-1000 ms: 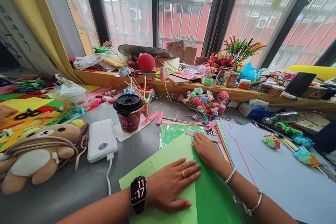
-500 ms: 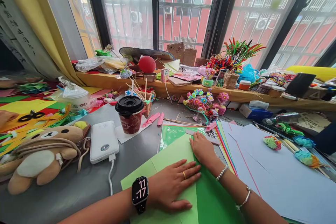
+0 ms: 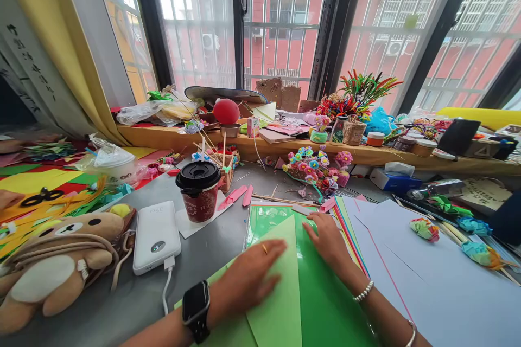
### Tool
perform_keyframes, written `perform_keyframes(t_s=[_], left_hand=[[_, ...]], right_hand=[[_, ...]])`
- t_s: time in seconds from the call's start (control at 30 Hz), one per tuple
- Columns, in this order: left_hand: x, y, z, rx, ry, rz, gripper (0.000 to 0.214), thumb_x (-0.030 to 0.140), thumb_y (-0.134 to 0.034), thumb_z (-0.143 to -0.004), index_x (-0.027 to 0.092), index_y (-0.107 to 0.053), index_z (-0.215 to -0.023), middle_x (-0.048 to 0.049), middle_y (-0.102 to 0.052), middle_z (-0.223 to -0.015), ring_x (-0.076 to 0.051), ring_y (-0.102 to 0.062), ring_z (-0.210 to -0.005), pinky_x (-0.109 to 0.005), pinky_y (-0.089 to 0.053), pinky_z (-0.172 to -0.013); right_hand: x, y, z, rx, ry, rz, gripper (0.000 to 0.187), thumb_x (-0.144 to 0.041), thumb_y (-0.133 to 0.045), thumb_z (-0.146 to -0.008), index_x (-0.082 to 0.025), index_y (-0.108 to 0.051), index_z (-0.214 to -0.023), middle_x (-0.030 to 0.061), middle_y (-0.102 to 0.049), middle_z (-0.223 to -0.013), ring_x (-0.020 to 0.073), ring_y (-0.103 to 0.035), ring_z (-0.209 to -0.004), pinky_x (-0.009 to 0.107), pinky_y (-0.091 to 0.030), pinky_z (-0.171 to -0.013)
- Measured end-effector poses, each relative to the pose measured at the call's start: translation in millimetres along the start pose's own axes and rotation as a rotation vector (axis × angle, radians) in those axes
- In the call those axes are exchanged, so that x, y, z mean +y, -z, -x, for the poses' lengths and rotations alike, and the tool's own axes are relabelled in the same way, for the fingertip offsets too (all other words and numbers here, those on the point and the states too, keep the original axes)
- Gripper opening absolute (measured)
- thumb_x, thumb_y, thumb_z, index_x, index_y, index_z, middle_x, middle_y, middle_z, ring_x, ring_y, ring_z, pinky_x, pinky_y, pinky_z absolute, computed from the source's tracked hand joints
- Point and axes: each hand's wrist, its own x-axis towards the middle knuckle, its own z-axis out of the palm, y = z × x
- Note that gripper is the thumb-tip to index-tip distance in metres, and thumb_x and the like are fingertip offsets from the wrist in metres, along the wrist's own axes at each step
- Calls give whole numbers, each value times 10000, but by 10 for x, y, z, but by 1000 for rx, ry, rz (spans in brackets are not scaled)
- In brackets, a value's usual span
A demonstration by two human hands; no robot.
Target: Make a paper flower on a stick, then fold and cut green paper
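Note:
Light green paper [image 3: 280,282] with a folded flap and a pointed top lies over a darker green sheet [image 3: 325,303] in front of me. My left hand [image 3: 248,276], blurred by motion, is over the light green paper, with its thumb apart from its fingers and nothing seen in its grasp. To the right, my right hand [image 3: 325,238] rests over the darker green sheet with fingers apart, holding nothing. Just beyond its fingertips is a small pale grey strip [image 3: 302,210]. Glossy clear plastic shows around the green sheet's upper part.
A lidded cup [image 3: 199,195], a white power bank [image 3: 157,238] with a cable, and a plush bear [image 3: 61,260] stand to the left. White paper sheets [image 3: 407,276] and crumpled paper buds [image 3: 424,229] lie right. Behind are crocheted flowers [image 3: 311,165] and a cluttered sill [image 3: 272,146].
My left hand has lifted from its flat press and shifted left. My right hand has let go of the light green paper's top edge and moved right. The light green paper has shifted left.

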Motion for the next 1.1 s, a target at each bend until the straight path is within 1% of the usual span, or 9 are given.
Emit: perform_keyframes(t_s=[0.07, 0.2, 0.4, 0.57, 0.63, 0.77, 0.9, 1.03, 1.1], left_hand=[[-151, 25, -145, 145, 268, -3, 410, 234, -433, -766, 146, -411, -1166, -133, -484, -1182, -241, -442, -1087, -388, -339, -918], [-353, 60, -485, 88, 511, 153, 426, 295, -627, -589, 117, -523, -962, -94, -567, -926, -231, -543, -829, -319, -422, -712], [-443, 15, -685, 20, 500, 247, 296, 280, -671, -476, 163, -558, -724, 18, -547, -639, -181, -530, -632, -240, -359, -526], [-503, 34, -696, -15, 445, 362, 186, 290, -630, -518, 157, -561, -628, 26, -542, -590, -157, -523, -597, -230, -358, -524], [-502, 56, -685, -10, 414, 414, 190, 313, -614, -550, 153, -562, -639, 18, -561, -622, -152, -531, -619, -230, -376, -553], [-477, 85, -644, 37, 377, 478, 204, 337, -601, -581, 150, -560, -652, 1, -585, -686, -157, -538, -665, -240, -391, -601], [-471, 88, -618, 87, 361, 527, 243, 346, -604, -592, 135, -566, -705, -23, -595, -725, -159, -537, -687, -248, -397, -622], [-472, 92, -614, 97, 361, 571, 394, 356, -582, -621, 123, -555, -937, -40, -612, -769, -141, -529, -653, -235, -387, -577], [-462, 91, -615, 84, 355, 568, 351, 352, -573, -633, 118, -591, -893, -34, -613, -724, -132, -506, -615, -227, -362, -554]], right_hand=[[-36, 25, 5, -73, -48, -136, 197, -300, -521, -761, -137, -615, -816, 106, -638, -850, 244, -573, -847, 372, -455, -754], [-133, -62, -44, -192, -202, -397, 201, -324, -598, -671, -139, -600, -749, 79, -641, -761, 205, -600, -689, 317, -485, -626], [-131, -135, -72, -168, -362, -709, 301, -215, -583, -640, -128, -539, -925, 34, -638, -684, 166, -608, -621, 272, -483, -567], [-123, -88, -55, -179, -353, -765, 138, -252, -567, -647, -128, -605, -693, 34, -619, -621, 167, -579, -593, 269, -454, -562], [-130, -80, -44, -153, -352, -765, 146, -271, -554, -661, -135, -603, -678, 49, -629, -688, 171, -576, -646, 274, -450, -611], [-129, -62, -25, -106, -366, -784, 281, -336, -558, -672, -130, -579, -862, 80, -626, -857, 172, -575, -705, 283, -446, -660], [-136, -17, -7, -171, -284, -829, 196, -325, -561, -682, -140, -604, -731, 46, -634, -708, 167, -571, -660, 258, -428, -630], [-157, -3, 13, -189, -245, -850, 166, -307, -551, -692, -148, -598, -678, 17, -609, -640, 152, -546, -618, 240, -401, -588], [-161, -17, 17, -193, -235, -868, 169, -312, -553, -692, -149, -596, -684, 12, -604, -643, 146, -535, -610, 234, -394, -580]])
